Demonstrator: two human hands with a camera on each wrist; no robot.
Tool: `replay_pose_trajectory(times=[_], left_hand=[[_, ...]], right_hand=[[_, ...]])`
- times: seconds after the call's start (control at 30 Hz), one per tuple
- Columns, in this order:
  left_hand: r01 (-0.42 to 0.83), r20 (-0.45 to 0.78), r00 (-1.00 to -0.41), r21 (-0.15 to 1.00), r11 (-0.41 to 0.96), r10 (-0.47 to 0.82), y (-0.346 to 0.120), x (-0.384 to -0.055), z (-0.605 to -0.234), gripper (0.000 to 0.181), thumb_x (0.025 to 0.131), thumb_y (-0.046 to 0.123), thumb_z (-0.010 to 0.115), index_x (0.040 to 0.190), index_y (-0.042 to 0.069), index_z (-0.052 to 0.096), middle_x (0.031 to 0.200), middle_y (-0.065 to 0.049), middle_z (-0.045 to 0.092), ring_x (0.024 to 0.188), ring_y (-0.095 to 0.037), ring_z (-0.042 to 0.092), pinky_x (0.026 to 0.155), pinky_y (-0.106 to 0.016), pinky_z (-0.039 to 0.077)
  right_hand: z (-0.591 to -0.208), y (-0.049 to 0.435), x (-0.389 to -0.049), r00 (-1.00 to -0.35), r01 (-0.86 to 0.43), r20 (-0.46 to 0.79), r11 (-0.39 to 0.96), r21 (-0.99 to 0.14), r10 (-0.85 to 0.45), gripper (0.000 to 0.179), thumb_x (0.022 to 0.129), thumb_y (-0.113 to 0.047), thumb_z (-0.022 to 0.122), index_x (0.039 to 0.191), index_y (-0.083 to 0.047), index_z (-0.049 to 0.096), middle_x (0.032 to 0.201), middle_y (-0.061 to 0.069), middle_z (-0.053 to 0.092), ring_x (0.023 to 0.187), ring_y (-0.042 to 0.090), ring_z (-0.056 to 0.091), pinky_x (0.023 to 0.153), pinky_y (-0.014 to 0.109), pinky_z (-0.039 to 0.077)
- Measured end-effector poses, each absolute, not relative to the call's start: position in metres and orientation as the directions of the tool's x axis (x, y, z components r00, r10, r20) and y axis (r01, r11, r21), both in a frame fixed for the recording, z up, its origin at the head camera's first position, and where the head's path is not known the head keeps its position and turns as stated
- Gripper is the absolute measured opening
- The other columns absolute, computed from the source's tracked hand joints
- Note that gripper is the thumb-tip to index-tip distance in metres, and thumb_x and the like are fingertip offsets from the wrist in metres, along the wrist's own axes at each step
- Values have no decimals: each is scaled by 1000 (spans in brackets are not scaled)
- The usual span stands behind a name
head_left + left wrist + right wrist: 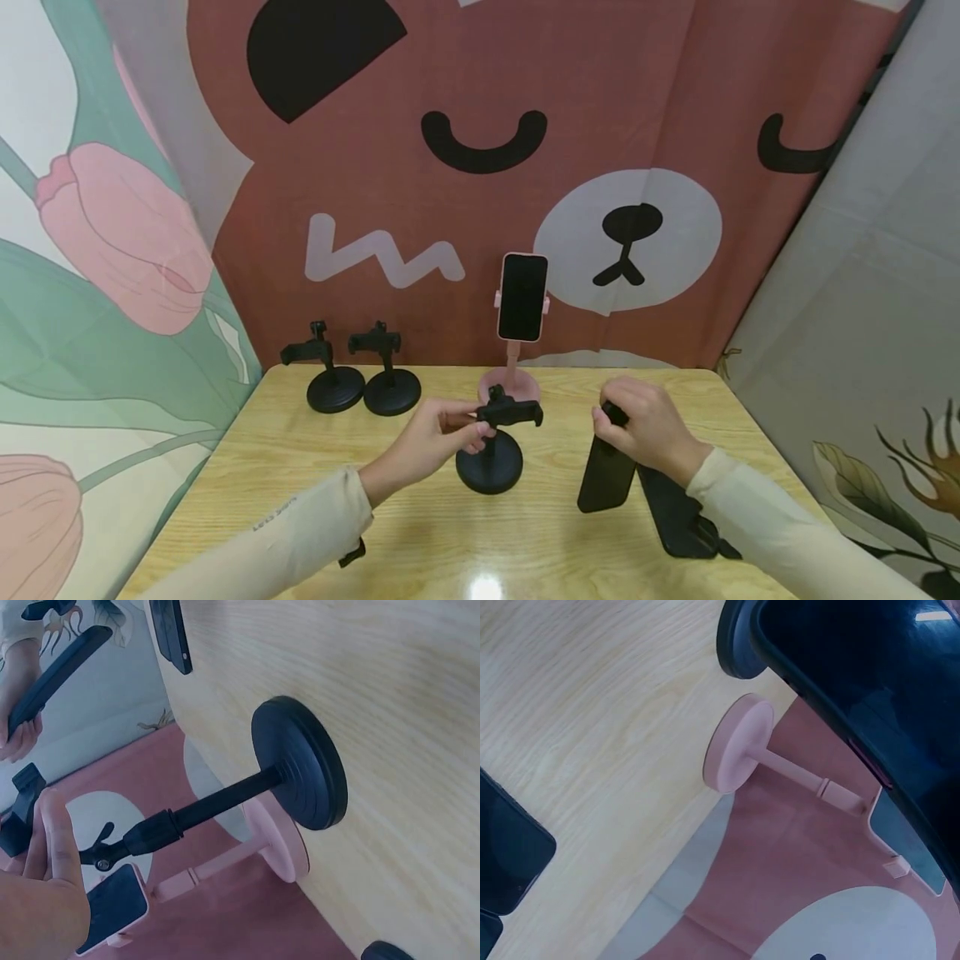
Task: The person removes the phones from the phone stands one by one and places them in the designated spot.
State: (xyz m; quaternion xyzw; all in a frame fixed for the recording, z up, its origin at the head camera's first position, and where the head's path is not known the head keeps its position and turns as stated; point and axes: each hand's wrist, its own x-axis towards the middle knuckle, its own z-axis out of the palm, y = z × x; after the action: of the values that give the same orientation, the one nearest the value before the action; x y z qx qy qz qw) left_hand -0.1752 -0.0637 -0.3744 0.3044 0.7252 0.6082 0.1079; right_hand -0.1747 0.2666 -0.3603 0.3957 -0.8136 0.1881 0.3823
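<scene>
My left hand [438,433] pinches the left end of the clamp [513,411] on a black phone stand, whose round base [489,467] rests on the table. In the left wrist view the stand's pole [217,810] runs from the base towards that hand. My right hand [647,427] grips a black smartphone [607,479] by its top end, with the lower end hanging down to the right of the stand. Its dark screen [885,697] fills the upper right of the right wrist view. The stand's clamp holds no phone.
Behind the stand, a pink phone stand [510,383] bears an upright phone [522,297]. Two more black phone stands, one on the left [335,389] and one beside it [392,392], stand at the back left. Dark phones [675,517] lie under my right forearm. Printed cloths [375,192] surround the table [420,533].
</scene>
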Motion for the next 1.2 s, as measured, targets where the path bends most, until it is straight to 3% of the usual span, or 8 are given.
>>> replay_pose_trajectory(times=[0.3, 0.67, 0.87, 1.2], left_hand=[[222, 203, -821, 975, -29, 534, -58, -170, -380, 40, 101, 14, 63, 137, -3, 60, 112, -31, 72, 75, -8, 73, 73, -29, 63], [76, 99, -876, 995, -68, 471, -53, -164, -381, 50, 100, 20, 66, 143, 0, 55, 107, -14, 78, 66, -7, 72, 67, -27, 62], [79, 103, -886, 994, -70, 453, -51, -164, -381, 49, 100, 20, 66, 143, -1, 55, 108, -16, 77, 65, -7, 72, 66, -27, 62], [139, 165, -906, 986, -96, 389, -45, -164, -384, 42, 102, 17, 61, 139, -4, 58, 109, -23, 76, 63, -7, 72, 64, -25, 61]], right_hand=[[-370, 274, -176, -434, -756, 755, 654, -10, -491, 17, 83, -12, 62, 72, -19, 51, 63, -10, 46, 59, -1, 33, 54, 16, 29], [-379, 280, -175, -441, -745, 753, 667, -2, -489, 17, 81, -11, 64, 73, -19, 52, 64, -11, 47, 58, -3, 33, 52, 16, 29], [-384, 283, -174, -464, -732, 739, 681, -9, -489, 19, 81, -11, 65, 73, -19, 50, 64, -12, 43, 59, -4, 31, 52, 16, 28], [-389, 283, -174, -578, -653, 675, 756, -44, -459, 29, 81, -11, 69, 69, -23, 47, 61, -15, 35, 56, -4, 25, 51, 16, 24]])
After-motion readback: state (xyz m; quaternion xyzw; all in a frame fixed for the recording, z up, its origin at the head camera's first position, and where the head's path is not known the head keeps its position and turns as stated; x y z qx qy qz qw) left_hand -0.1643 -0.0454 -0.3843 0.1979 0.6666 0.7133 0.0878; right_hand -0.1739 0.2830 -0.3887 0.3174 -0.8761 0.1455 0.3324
